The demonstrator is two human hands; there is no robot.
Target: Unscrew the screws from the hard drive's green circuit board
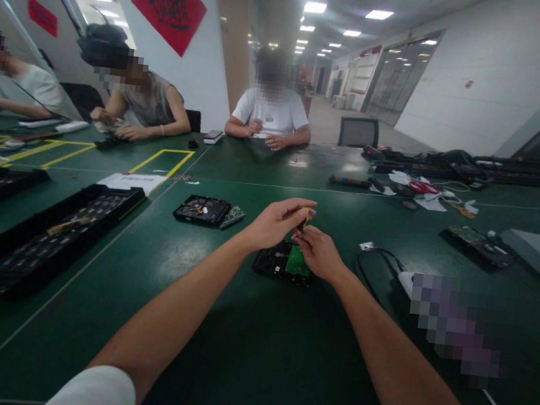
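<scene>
A black hard drive (270, 260) with a green circuit board (298, 260) lies on the table in front of me. Above the board's far edge, my left hand (280, 220) is closed around the yellow and black handle of a screwdriver (304, 217). My right hand (317, 250) pinches just below that handle, close over the board; its fingers hide the lower part of the tool. To the left rests a second hard drive (201, 210), with a loose circuit board (232, 216) against its right side.
Long black trays (67, 225) stand at left. A power strip (407, 282) with a cable lies right, with another drive (477, 245) and a grey box (538, 249) beyond. Paper scraps and red-handled scissors (422, 187) lie farther back. Several people sit across the green table (234, 348).
</scene>
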